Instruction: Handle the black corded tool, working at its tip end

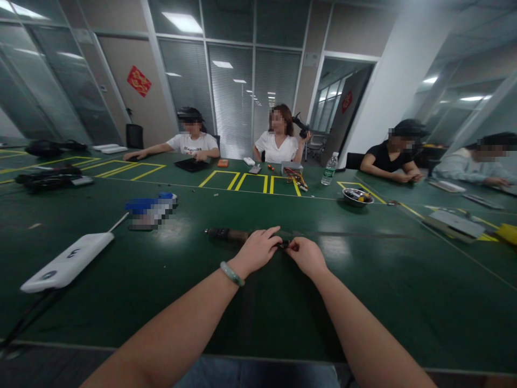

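Note:
A dark rod-shaped tool [234,235], much like an electric screwdriver, lies crosswise on the green table with its metal tip to the left. My left hand [258,250], a bracelet [232,274] at its wrist, is laid over the tool's right part, fingers bent around it. Thumb and fingers of my right hand [307,255] are pinched together at the tool's right end, against a small dark piece [285,244]. That piece is too small to name, and my fingers partly cover it.
A white power bank-like box [68,262] with a cable and a blue-and-grey device [151,207] lie left. Ahead are a metal bowl of parts [358,202], a water bottle [330,168] and wires [297,177]. Several people sit around the table [181,302]. A grey box [454,224] lies right.

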`<state>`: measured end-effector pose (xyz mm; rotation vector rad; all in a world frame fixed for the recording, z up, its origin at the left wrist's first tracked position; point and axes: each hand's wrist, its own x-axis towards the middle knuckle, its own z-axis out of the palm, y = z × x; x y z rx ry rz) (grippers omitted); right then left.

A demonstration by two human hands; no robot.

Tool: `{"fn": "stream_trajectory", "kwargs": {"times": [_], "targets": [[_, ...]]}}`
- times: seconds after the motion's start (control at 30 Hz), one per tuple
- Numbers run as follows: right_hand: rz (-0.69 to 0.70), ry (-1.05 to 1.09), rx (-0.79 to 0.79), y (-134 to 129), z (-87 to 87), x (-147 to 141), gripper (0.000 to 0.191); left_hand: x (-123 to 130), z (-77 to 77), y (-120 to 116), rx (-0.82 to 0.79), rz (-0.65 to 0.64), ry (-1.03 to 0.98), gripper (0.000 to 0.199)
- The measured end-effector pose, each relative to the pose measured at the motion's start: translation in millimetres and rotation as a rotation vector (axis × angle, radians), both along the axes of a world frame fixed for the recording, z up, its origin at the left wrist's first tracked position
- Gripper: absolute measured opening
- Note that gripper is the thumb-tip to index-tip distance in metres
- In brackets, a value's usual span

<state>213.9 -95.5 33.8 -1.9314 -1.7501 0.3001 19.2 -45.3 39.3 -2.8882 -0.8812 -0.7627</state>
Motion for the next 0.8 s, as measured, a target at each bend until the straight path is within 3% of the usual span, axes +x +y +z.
{"fn": "stream_trajectory", "kwargs": {"times": [0.43,0.63,0.8], "targets": [[-0.004,0.056,-0.004,2.5,-2.1,1.4,0.010,0.3,-2.9,2.0,0.007,0.000,-0.010,0.030],[-0.004,0.079,0.006,2.4,-2.7,2.7,0.010,-0.4,-3.0,3.2,-0.011,-0.020,-0.019,0.023],[0.015,0.040,0.003,2.1,-2.8,1.6,0.009,-0.6,-3.8,5.0,-0.008,-0.020,-0.020,0.032]]}}
